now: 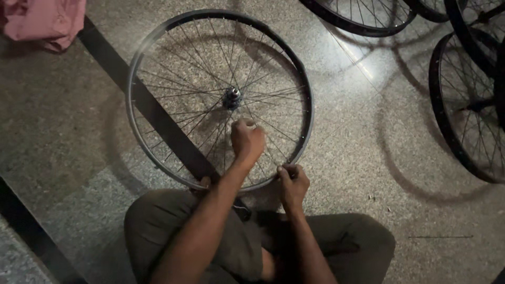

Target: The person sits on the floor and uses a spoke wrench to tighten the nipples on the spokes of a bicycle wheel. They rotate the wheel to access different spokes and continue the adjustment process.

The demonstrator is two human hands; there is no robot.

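Observation:
A spoked bicycle wheel (pixel 158 39) with a dark rim stands tilted on the stone floor in front of my knees, its hub (pixel 232 98) near the middle. My left hand (pixel 247 141) reaches inside the wheel just below the hub, fingers closed around the spokes there. My right hand (pixel 292 183) pinches the near edge of the rim at its lower right. What sits between the right fingers is too small to tell. The wheel's bottom edge rests against my legs (pixel 221 236).
Several other bicycle wheels (pixel 463 105) lean or lie at the top right and right edge. A pink cloth (pixel 44 21) lies at the top left. A dark stripe (pixel 152 113) in the speckled floor runs diagonally under the wheel.

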